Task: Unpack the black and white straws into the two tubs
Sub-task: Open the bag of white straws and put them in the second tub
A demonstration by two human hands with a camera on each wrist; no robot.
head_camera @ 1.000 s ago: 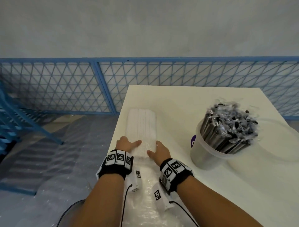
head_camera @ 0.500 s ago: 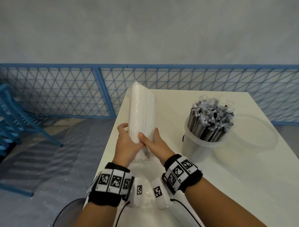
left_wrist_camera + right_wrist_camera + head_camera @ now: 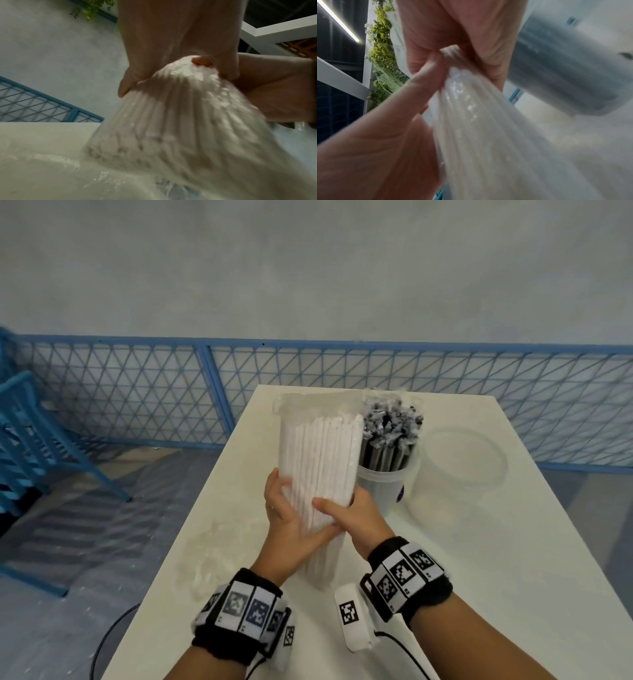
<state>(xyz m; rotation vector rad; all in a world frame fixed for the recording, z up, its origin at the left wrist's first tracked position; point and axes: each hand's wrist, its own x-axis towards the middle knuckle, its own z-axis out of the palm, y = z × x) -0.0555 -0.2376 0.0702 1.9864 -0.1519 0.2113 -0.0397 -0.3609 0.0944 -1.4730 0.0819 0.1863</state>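
From the head view, the bundle of white straws (image 3: 320,470) stands nearly upright over the white worktop (image 3: 479,559), its lower end down near the surface between the wrists, clear film flaring open at the top. The left hand (image 3: 287,525) wraps its fingers round the lower part from the left, and the right hand (image 3: 356,515) grips the same stretch from the right, thumb laid across the front. Just behind and to the right, the tub of black straws (image 3: 387,484) is already full, and the empty clear tub (image 3: 459,470) waits beside it, further right. A crumpled clear wrapper (image 3: 209,556) lies on the worktop to the left. In the left wrist view, the straw ends fan out below the left-hand fingers (image 3: 126,86), which are clenched on the pack. The right wrist view is blurred, but the right-hand fingers (image 3: 426,75) are closed round the film-covered straws, with the black-straw tub close at the right. The bundle looks light, and stiff only as a whole: single straws are loose and would likely slip out of the glossy film if the grip slackens. The best hold is probably round the lower middle with both hands, squeezing evenly, so the pack stays together on the way into the empty tub.
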